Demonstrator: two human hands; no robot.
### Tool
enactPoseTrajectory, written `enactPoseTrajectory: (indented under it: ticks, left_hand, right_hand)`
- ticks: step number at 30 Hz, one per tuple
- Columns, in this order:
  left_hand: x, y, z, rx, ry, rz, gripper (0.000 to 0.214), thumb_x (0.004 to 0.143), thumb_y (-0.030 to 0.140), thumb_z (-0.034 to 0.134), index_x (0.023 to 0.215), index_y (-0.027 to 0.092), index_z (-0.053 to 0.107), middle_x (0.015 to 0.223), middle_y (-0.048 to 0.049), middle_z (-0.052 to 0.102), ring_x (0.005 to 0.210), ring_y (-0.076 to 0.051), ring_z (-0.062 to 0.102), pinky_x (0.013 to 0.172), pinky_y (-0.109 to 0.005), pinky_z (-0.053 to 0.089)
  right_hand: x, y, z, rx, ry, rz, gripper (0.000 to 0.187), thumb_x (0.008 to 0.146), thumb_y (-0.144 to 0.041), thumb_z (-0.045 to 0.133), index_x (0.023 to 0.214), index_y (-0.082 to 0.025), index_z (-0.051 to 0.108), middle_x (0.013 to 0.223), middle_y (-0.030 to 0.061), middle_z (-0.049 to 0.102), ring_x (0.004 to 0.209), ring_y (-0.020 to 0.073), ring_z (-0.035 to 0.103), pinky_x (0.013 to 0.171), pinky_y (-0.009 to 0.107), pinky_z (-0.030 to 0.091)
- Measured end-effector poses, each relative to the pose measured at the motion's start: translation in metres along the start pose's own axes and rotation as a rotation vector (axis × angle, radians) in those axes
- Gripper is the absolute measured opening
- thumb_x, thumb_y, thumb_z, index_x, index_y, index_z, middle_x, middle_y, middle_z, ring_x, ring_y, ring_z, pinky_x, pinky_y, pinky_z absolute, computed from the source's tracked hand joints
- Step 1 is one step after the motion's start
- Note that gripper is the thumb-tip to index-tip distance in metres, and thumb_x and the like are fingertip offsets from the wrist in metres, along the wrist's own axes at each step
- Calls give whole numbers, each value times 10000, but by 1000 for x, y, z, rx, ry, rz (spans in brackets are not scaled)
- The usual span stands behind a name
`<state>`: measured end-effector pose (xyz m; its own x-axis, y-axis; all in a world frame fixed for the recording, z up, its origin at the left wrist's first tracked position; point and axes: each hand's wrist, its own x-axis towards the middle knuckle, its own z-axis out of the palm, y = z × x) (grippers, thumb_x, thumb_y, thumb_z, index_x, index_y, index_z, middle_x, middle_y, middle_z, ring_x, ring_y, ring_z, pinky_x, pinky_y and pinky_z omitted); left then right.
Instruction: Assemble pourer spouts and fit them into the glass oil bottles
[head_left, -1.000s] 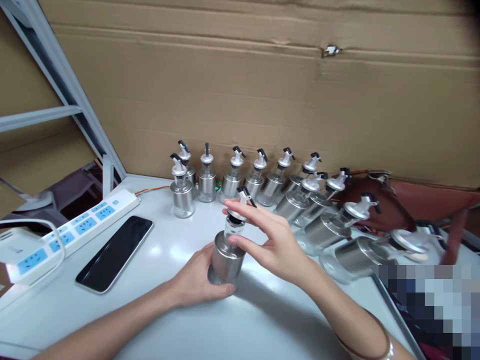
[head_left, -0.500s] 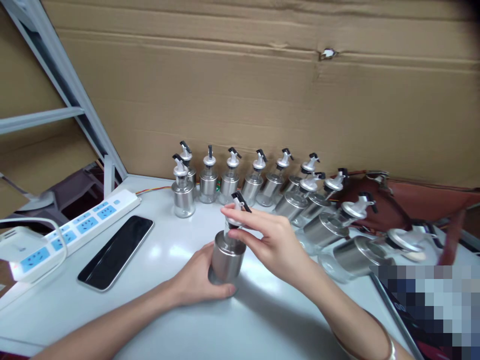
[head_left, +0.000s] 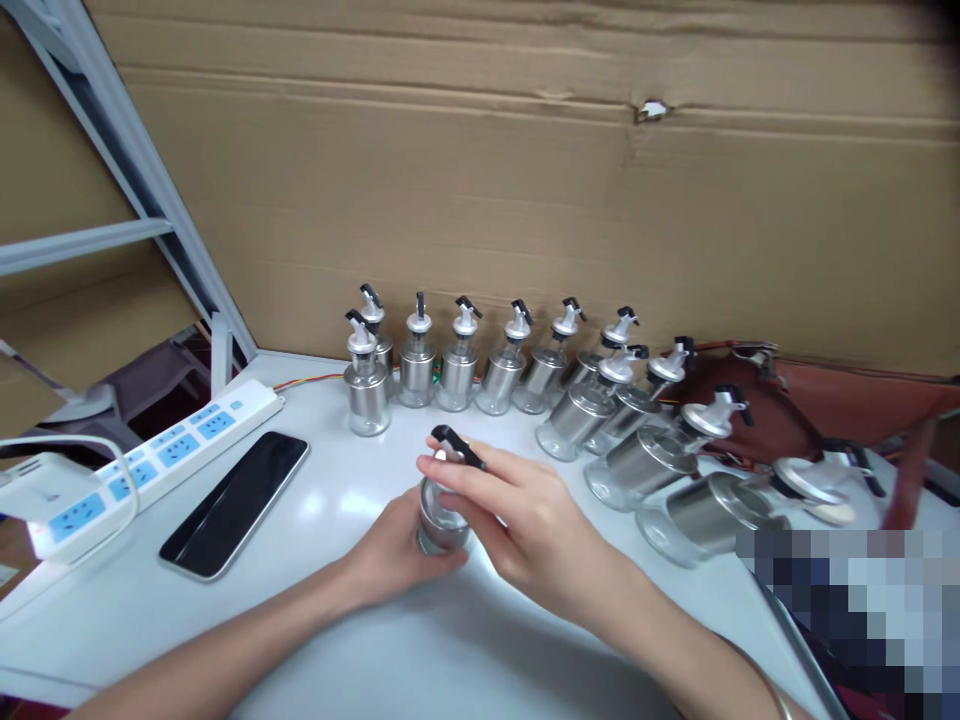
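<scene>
My left hand (head_left: 394, 550) is wrapped round the body of a glass oil bottle (head_left: 441, 537) with a metal sleeve, low over the white table. My right hand (head_left: 529, 515) closes its thumb and fingers round the pour spout (head_left: 455, 447) at the bottle's top, a silvery piece with a black flip lever. Those fingers hide most of the spout's collar and the bottle's neck. The bottle leans with its top towards me. Beyond my hands stand several similar oil bottles (head_left: 505, 375) with spouts, in a curved row.
A white power strip (head_left: 251, 400) and a black phone (head_left: 234, 505) lie to the left on the table (head_left: 337, 650). Cardboard (head_left: 390, 190) walls off the back. A brown leather bag (head_left: 847, 390) rests behind the bottles at right. A metal frame (head_left: 142, 160) rises at left.
The held bottle's top has tipped down towards me and slightly left. My right hand has gone down and left with the spout; my left hand keeps its grip on the body.
</scene>
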<state>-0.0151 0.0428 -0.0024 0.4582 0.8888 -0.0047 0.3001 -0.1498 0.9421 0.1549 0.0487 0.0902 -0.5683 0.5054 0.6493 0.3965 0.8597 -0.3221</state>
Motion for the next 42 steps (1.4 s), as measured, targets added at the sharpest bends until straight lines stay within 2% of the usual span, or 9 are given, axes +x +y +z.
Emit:
enactPoseTrajectory:
  ticks: [3, 6, 11, 21, 26, 30, 32, 37, 42]
  left_hand:
    - [2, -6, 2, 5, 58, 36, 532, 804, 233, 640, 1305, 177, 472, 1247, -106, 619, 1167, -328, 573, 1003, -441, 477]
    - [5, -15, 5, 52, 169, 91, 650, 863, 281, 604, 1430, 181, 303, 1440, -159, 436, 1349, -350, 395, 1111, -512, 361]
    - [12, -34, 3, 172, 352, 151, 689, 960, 315, 450, 1519, 228, 56, 1612, -126, 84, 1492, -312, 49, 1210, -538, 107]
    - [13, -44, -7, 253, 380, 157, 747, 970, 176, 351, 1513, 275, -153, 1616, -26, -149, 1481, -251, -80, 1222, -469, 89]
    - [14, -42, -9, 400, 352, 236, 719, 968, 120, 311, 1518, 296, -118, 1597, -30, -217, 1470, -275, -118, 1208, -531, 85]
    - [15, -40, -11, 459, 253, 225, 683, 971, 127, 304, 1531, 263, -61, 1603, -75, -182, 1468, -278, -121, 1199, -556, 82]
    - [15, -37, -14, 453, 209, 183, 684, 976, 170, 338, 1534, 239, -51, 1604, -97, -167, 1470, -278, -111, 1198, -552, 85]
    - [14, -31, -24, 434, 156, 132, 724, 941, 159, 405, 1539, 221, 2, 1607, -88, -159, 1483, -269, -63, 1206, -508, 90]
    - [13, -27, -26, 438, 159, 87, 723, 923, 149, 431, 1540, 216, 60, 1610, -88, -139, 1483, -298, -33, 1201, -518, 116]
  right_hand:
    - [-10, 10, 10, 29, -21, 32, 428, 930, -58, 431, 1331, -170, 534, 1353, 160, 565, 1209, 194, 589, 948, 301, 538]
    - [-19, 25, 23, 6, -67, 59, 743, 905, 11, 396, 1532, -297, 144, 1611, 132, 130, 1439, 248, 294, 1035, 417, 474]
    - [-34, 32, 45, -84, -186, 139, 919, 906, -23, 484, 1504, -402, -101, 1559, 28, -303, 1469, 336, 18, 1096, 546, 377]
    - [-36, 31, 77, 36, -373, 395, 919, 915, -55, 451, 1487, -295, -228, 1559, 145, -285, 1444, 379, 17, 1124, 534, 337]
    - [-32, 41, 97, 12, -442, 422, 777, 871, -51, 451, 1540, -88, 58, 1590, 250, -10, 1466, 352, 21, 1159, 566, 239]
    - [-34, 45, 94, 26, -449, 400, 758, 835, -44, 446, 1531, -103, 151, 1594, 216, 119, 1478, 311, 75, 1161, 549, 252]
    - [-35, 46, 81, -5, -280, 403, 737, 845, -48, 425, 1524, -161, 161, 1614, 175, 45, 1485, 292, 10, 1163, 573, 216]
    - [-36, 57, 29, -265, 606, 504, 624, 901, -202, 487, 1460, -220, 210, 1606, 145, 2, 1493, 294, 10, 1167, 601, 115]
    - [-47, 81, 9, -211, 701, 744, 657, 838, -289, 522, 1421, -103, 283, 1570, 230, 97, 1484, 313, 58, 1160, 554, 157]
